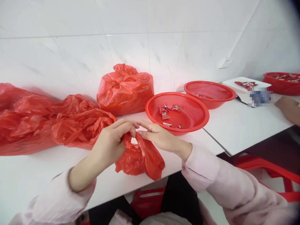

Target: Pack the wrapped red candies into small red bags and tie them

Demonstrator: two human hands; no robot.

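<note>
Between both hands hangs a crumpled red plastic bag [153, 157] over the front of the white table [112, 184]. My left hand [111, 139] has its fingers curled round the bag's upper left part. My right hand [158, 136] pinches the upper right part between thumb and fingers, and the fingertips of both hands meet at the top. A small gap shows through the plastic below them. Just behind my right hand stands a red perforated basket [203, 120] with several small printed packets [166, 115] inside.
Full red bags stand at the left [25, 125] and against the wall [126, 93]. A second red basket [211, 104], a white scale-like device [246, 82] and a filled red basin [281, 89] are at the right. Another person's hand [288, 107] rests there. A red stool [264, 168] is below.
</note>
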